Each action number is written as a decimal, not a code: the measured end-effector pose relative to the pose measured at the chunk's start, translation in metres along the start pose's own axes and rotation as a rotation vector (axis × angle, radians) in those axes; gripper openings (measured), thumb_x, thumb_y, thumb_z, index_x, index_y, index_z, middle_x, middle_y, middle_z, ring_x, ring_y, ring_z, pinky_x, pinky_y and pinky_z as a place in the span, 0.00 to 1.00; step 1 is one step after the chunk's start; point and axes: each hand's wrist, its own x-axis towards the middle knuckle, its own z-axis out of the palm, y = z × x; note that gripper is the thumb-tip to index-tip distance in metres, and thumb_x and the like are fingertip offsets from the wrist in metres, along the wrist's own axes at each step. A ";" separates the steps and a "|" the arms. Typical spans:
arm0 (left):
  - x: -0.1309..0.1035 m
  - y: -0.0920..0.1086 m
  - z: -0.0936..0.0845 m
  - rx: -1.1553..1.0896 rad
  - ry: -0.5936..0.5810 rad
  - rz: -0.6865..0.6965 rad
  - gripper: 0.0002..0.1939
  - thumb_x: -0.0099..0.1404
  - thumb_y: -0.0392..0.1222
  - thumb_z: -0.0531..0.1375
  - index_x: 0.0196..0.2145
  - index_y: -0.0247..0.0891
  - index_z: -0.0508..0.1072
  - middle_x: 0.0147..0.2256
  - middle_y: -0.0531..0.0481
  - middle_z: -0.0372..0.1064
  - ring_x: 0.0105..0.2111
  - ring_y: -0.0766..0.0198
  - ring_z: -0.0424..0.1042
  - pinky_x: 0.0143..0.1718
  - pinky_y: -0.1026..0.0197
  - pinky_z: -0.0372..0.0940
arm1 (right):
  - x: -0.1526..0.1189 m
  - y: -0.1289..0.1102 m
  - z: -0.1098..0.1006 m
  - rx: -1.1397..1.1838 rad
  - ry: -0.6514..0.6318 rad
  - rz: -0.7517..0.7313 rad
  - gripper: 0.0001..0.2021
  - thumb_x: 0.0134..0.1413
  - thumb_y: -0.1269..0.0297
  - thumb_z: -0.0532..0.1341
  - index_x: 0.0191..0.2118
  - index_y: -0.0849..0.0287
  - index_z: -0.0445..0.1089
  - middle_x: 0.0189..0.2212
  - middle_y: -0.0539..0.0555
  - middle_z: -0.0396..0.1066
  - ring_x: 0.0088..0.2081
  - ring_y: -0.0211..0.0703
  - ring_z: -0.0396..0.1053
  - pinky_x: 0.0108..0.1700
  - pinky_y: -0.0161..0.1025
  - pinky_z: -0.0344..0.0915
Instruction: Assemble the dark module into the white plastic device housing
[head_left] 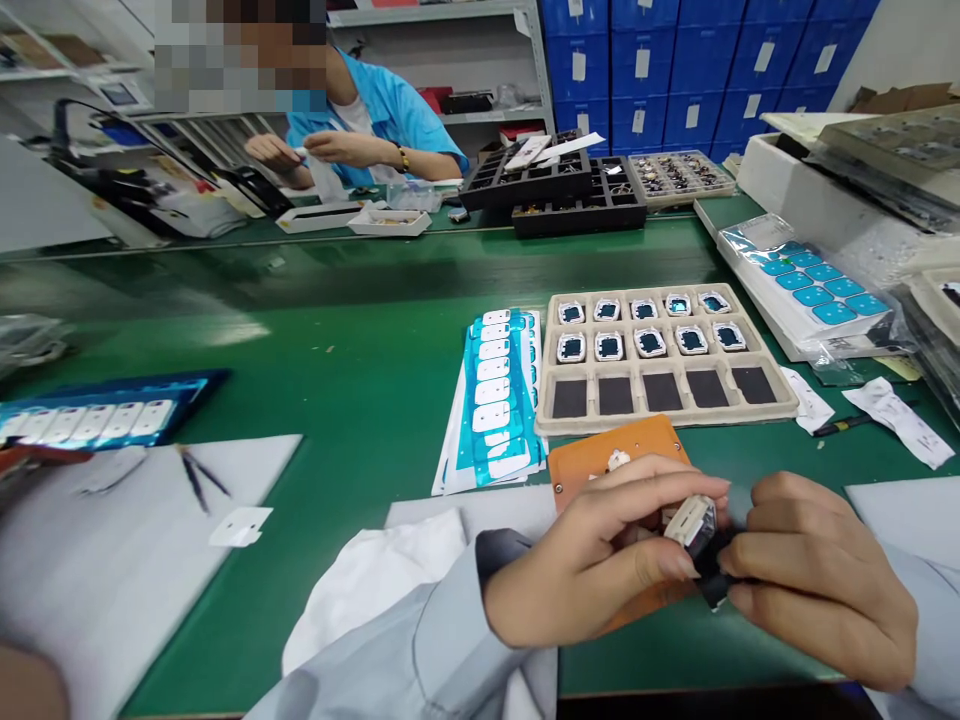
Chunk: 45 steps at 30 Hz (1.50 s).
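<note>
Low at the right, my left hand (pixel 600 560) grips a small cream-and-dark watch case (pixel 691 522) between thumb and fingers. My right hand (pixel 817 580) is closed at the case's right side, pinching a dark piece (pixel 712 580) that reaches to the case; whether the two are joined I cannot tell. Under my hands lies an orange pad (pixel 581 460) with metal studs. Just beyond it is a cream tray (pixel 551 415), with white-rimmed watch cases (pixel 651 342) in its two far rows and dark-bottomed pockets in the near row.
Blue-and-white sticker sheets (pixel 491 400) lie left of the tray. A white cloth (pixel 382 580) is beside my left sleeve. Tweezers (pixel 199 475) rest on a grey mat (pixel 97 560). Across the green table (pixel 337 350) sits a co-worker (pixel 375 110), near black trays (pixel 577 205). Bagged blue stickers (pixel 817 285) lie right.
</note>
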 end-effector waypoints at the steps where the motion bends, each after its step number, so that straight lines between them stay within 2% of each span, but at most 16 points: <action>1: 0.000 -0.001 0.000 -0.029 0.003 -0.007 0.21 0.69 0.50 0.57 0.56 0.41 0.71 0.45 0.42 0.72 0.48 0.57 0.70 0.52 0.57 0.65 | 0.000 0.000 0.000 0.000 0.023 -0.003 0.07 0.64 0.75 0.55 0.36 0.59 0.67 0.32 0.55 0.76 0.33 0.42 0.69 0.30 0.43 0.66; 6: -0.002 0.000 -0.001 -0.158 0.040 -0.038 0.19 0.70 0.50 0.56 0.56 0.45 0.72 0.45 0.44 0.72 0.48 0.58 0.72 0.53 0.58 0.65 | -0.002 -0.002 -0.003 0.016 -0.003 -0.014 0.08 0.62 0.75 0.57 0.33 0.56 0.66 0.31 0.52 0.75 0.29 0.40 0.69 0.29 0.42 0.66; 10: -0.002 0.001 -0.001 -0.235 0.061 -0.071 0.18 0.70 0.50 0.56 0.55 0.47 0.72 0.45 0.45 0.71 0.48 0.59 0.73 0.52 0.60 0.67 | -0.005 -0.005 -0.004 0.007 0.010 0.022 0.05 0.63 0.73 0.57 0.40 0.56 0.67 0.31 0.52 0.75 0.30 0.41 0.69 0.31 0.43 0.66; 15: -0.004 0.000 -0.001 -0.249 0.065 -0.095 0.19 0.70 0.51 0.55 0.56 0.47 0.72 0.45 0.45 0.73 0.47 0.59 0.74 0.50 0.60 0.69 | -0.004 0.002 -0.005 0.060 -0.034 0.024 0.11 0.67 0.75 0.51 0.46 0.61 0.69 0.31 0.55 0.76 0.33 0.41 0.70 0.33 0.43 0.67; 18: -0.003 0.001 -0.001 -0.232 0.079 -0.092 0.20 0.70 0.52 0.56 0.56 0.47 0.72 0.45 0.45 0.74 0.47 0.58 0.74 0.51 0.59 0.69 | -0.003 0.009 -0.003 0.138 0.017 0.054 0.12 0.66 0.76 0.51 0.46 0.62 0.69 0.32 0.55 0.74 0.31 0.40 0.69 0.32 0.40 0.66; 24: -0.002 0.001 -0.002 -0.260 0.096 -0.125 0.19 0.69 0.53 0.57 0.53 0.48 0.74 0.47 0.46 0.72 0.47 0.59 0.73 0.51 0.59 0.69 | -0.002 0.013 0.007 0.367 0.204 0.360 0.12 0.59 0.79 0.56 0.45 0.56 0.69 0.33 0.53 0.70 0.33 0.41 0.69 0.35 0.40 0.68; 28: -0.004 -0.003 0.003 -0.388 0.138 -0.174 0.18 0.68 0.53 0.59 0.52 0.47 0.75 0.49 0.46 0.71 0.48 0.58 0.73 0.52 0.56 0.69 | -0.004 0.013 0.015 0.524 0.301 0.537 0.08 0.61 0.74 0.59 0.42 0.54 0.70 0.31 0.52 0.68 0.33 0.41 0.67 0.34 0.38 0.68; 31: -0.002 -0.002 0.000 -0.536 0.207 -0.196 0.20 0.67 0.54 0.60 0.52 0.44 0.74 0.47 0.44 0.72 0.46 0.57 0.75 0.43 0.57 0.74 | -0.009 0.019 0.022 0.649 0.441 0.703 0.02 0.62 0.67 0.61 0.39 0.54 0.71 0.31 0.51 0.67 0.32 0.40 0.66 0.31 0.35 0.66; 33: 0.003 0.000 -0.016 -0.486 0.331 -0.162 0.24 0.66 0.58 0.59 0.53 0.42 0.71 0.45 0.43 0.73 0.41 0.57 0.76 0.33 0.59 0.76 | -0.013 0.026 0.027 0.687 0.522 0.804 0.03 0.60 0.63 0.64 0.38 0.54 0.71 0.32 0.51 0.66 0.28 0.37 0.64 0.27 0.33 0.64; 34: 0.005 0.001 -0.029 -0.360 0.447 -0.146 0.26 0.66 0.60 0.56 0.54 0.41 0.69 0.44 0.43 0.73 0.39 0.57 0.76 0.30 0.59 0.75 | -0.015 0.029 0.029 0.693 0.546 0.844 0.05 0.58 0.62 0.65 0.38 0.55 0.71 0.33 0.51 0.66 0.27 0.36 0.63 0.26 0.33 0.63; 36: 0.007 0.003 -0.064 0.057 0.767 -0.163 0.28 0.70 0.61 0.47 0.56 0.39 0.65 0.46 0.41 0.73 0.37 0.58 0.76 0.28 0.59 0.75 | -0.018 0.036 0.031 0.691 0.566 0.884 0.07 0.55 0.59 0.67 0.36 0.56 0.72 0.34 0.51 0.67 0.24 0.34 0.61 0.24 0.33 0.63; 37: 0.005 0.004 -0.083 0.332 0.915 -0.242 0.26 0.73 0.58 0.43 0.56 0.39 0.65 0.47 0.42 0.72 0.38 0.60 0.75 0.29 0.61 0.75 | -0.019 0.038 0.031 0.687 0.567 0.899 0.08 0.53 0.58 0.68 0.35 0.56 0.72 0.33 0.51 0.67 0.24 0.34 0.62 0.24 0.33 0.63; 38: 0.002 0.003 -0.103 0.438 0.995 -0.291 0.24 0.74 0.55 0.43 0.55 0.38 0.66 0.48 0.42 0.72 0.41 0.59 0.75 0.31 0.61 0.75 | -0.020 0.040 0.032 0.682 0.563 0.922 0.09 0.51 0.57 0.69 0.35 0.55 0.73 0.33 0.52 0.68 0.24 0.35 0.62 0.24 0.34 0.63; 40: -0.008 -0.002 -0.138 0.561 1.099 -0.397 0.20 0.75 0.50 0.46 0.52 0.36 0.68 0.46 0.42 0.72 0.42 0.60 0.74 0.32 0.62 0.73 | -0.022 0.043 0.031 0.673 0.540 0.995 0.11 0.48 0.55 0.71 0.34 0.54 0.74 0.32 0.51 0.68 0.24 0.36 0.63 0.24 0.35 0.64; 42: -0.020 -0.012 -0.162 0.657 1.156 -0.543 0.17 0.72 0.48 0.53 0.50 0.33 0.69 0.43 0.44 0.72 0.39 0.61 0.74 0.37 0.57 0.73 | -0.023 0.045 0.029 0.659 0.509 1.067 0.11 0.45 0.53 0.71 0.33 0.52 0.75 0.30 0.52 0.69 0.25 0.38 0.63 0.24 0.36 0.64; 45: -0.031 -0.026 -0.177 0.798 1.170 -0.735 0.15 0.70 0.46 0.58 0.49 0.34 0.70 0.46 0.44 0.71 0.43 0.60 0.73 0.44 0.52 0.72 | -0.026 0.048 0.026 0.651 0.447 1.123 0.13 0.42 0.51 0.72 0.32 0.52 0.75 0.27 0.52 0.68 0.25 0.42 0.63 0.24 0.38 0.66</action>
